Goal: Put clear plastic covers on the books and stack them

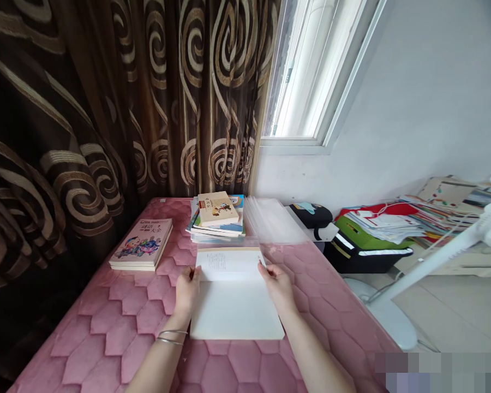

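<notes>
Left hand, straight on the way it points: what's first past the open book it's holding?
Past the open book, the left hand would probably meet the stack of books, perhaps brushing the clear plastic before it; depth is hard to judge.

Left hand (187, 290) and right hand (277, 283) grip (thumbs (262, 269) uppermost), forearms (314, 349) reaching forward.

Daylight enters through the window (306, 71), its panes nearly blown white. The curtain (155, 103) sinks into deep shadow at far left; the wall (425, 93) is softly lit. The open book (237, 310) reads pale and bright. The middle is fairly sharp, the edges stretch with wide-angle distortion, and coarse pixel blocks (445, 374) hide the lower right corner.
</notes>
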Demonstrator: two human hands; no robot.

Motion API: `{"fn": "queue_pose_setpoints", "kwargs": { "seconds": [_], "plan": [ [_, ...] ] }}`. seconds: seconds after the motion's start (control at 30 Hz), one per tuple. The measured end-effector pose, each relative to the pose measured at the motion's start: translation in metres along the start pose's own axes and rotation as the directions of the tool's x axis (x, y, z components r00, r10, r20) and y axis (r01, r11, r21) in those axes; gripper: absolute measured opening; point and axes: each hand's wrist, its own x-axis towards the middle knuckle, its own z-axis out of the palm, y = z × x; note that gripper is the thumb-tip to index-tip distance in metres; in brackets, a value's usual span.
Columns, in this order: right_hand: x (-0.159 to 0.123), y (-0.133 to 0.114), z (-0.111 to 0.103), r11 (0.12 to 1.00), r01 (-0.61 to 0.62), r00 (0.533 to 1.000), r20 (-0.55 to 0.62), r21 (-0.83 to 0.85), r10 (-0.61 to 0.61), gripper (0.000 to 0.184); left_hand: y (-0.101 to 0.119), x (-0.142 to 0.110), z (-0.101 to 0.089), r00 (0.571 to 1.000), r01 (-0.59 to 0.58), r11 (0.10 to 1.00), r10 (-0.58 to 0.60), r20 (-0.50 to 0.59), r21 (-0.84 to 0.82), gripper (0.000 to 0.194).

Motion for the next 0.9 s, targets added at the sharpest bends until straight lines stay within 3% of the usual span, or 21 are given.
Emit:
{"fn": "queue_pose_setpoints", "kwargs": {
  "seconds": [0.4, 0.6, 0.9],
  "plan": [
    [0.007, 0.012, 0.005, 0.992, -0.023, 0.998, -0.054, -0.125, 0.016, 0.046, -0.005, 0.005, 0.001, 0.998, 0.024, 0.997, -0.020, -0.061, 0.069, 0.023],
    [0.002, 0.006, 0.002, 0.997, 0.066, 0.997, -0.049, -0.034, -0.068, 0.047, -0.006, 0.003, 0.002, 0.998, -0.009, 1.000, 0.010, -0.061, 0.024, 0.031],
    [0.002, 0.009, -0.001, 0.991, -0.002, 1.000, 0.026, 0.133, -0.001, 0.045, -0.006, 0.002, 0.003, 0.996, -0.071, 0.997, 0.071, -0.059, -0.004, 0.040]
  ]
}}
